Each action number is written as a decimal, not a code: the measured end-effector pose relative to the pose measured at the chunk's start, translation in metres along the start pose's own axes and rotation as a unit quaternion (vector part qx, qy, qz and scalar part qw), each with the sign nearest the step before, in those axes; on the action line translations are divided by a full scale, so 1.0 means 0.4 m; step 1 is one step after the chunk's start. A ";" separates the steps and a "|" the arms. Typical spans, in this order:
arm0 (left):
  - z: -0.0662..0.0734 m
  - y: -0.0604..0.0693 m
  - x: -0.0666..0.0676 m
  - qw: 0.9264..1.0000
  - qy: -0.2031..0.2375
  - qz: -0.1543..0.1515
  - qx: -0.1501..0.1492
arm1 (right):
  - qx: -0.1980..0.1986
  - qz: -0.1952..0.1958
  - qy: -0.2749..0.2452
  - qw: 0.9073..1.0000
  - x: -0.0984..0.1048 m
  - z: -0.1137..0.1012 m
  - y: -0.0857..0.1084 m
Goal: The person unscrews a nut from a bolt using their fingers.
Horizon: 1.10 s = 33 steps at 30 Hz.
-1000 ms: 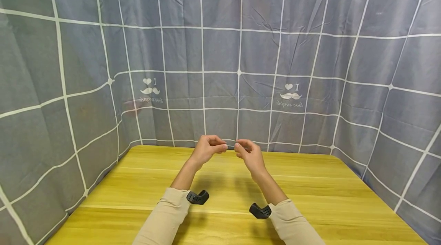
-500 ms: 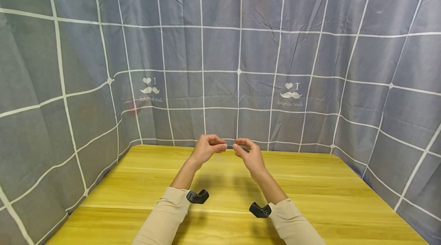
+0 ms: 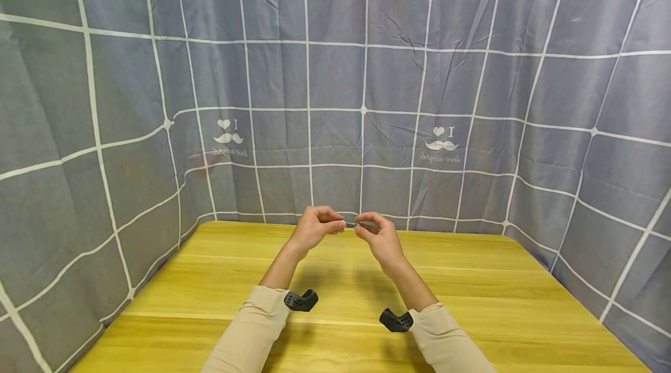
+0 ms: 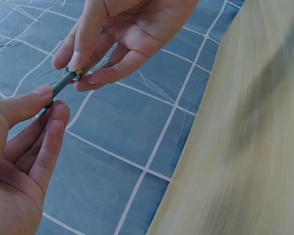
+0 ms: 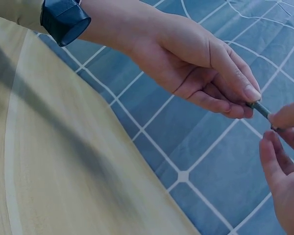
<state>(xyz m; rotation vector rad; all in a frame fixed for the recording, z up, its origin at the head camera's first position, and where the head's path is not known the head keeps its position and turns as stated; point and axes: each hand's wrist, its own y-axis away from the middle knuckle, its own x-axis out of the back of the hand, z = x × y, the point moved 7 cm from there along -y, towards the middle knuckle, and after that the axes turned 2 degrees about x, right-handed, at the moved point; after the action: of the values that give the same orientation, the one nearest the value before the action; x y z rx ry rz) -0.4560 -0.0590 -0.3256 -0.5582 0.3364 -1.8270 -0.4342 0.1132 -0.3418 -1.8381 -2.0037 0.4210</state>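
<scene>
A threaded metal bolt [image 4: 63, 84] is held between both hands, above the table's far edge. My left hand [image 3: 310, 229] pinches its head end with thumb and fingers; in the left wrist view this hand [image 4: 27, 152] is at the lower left. At the other end my right hand [image 3: 382, 240] pinches a small brass-coloured nut or ring [image 4: 77, 74] around the thread between thumb and fingertips. The right wrist view shows the bolt [image 5: 262, 109] slanting between the right hand [image 5: 201, 68] and the left hand [image 5: 289, 181].
A yellow wood-grain table [image 3: 335, 338] lies below both forearms. Grey curtains [image 3: 335, 81] with white grid lines stand behind the table and at both sides. Black devices [image 3: 301, 301] are strapped at both wrists, over beige sleeves.
The right thumb and fingertips have shifted slightly at the bolt's end, with a bit of metal now showing between them. My left hand has hardly moved.
</scene>
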 end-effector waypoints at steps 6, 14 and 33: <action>-0.002 -0.004 0.002 1.000 -0.002 0.002 0.001 | -0.008 0.011 0.008 1.000 -0.001 -0.006 0.001; 0.003 0.000 0.004 1.000 -0.001 0.008 -0.004 | -0.024 0.015 0.041 0.999 0.004 0.010 0.001; 0.003 0.001 0.006 1.000 0.006 0.006 -0.006 | -0.009 0.021 -0.010 1.000 0.002 0.007 0.000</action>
<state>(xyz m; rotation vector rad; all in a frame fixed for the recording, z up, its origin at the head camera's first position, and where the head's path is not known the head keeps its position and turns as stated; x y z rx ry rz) -0.4557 -0.0613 -0.3241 -0.5523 0.3575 -1.8191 -0.4355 0.1139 -0.3440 -1.8975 -1.9907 0.4367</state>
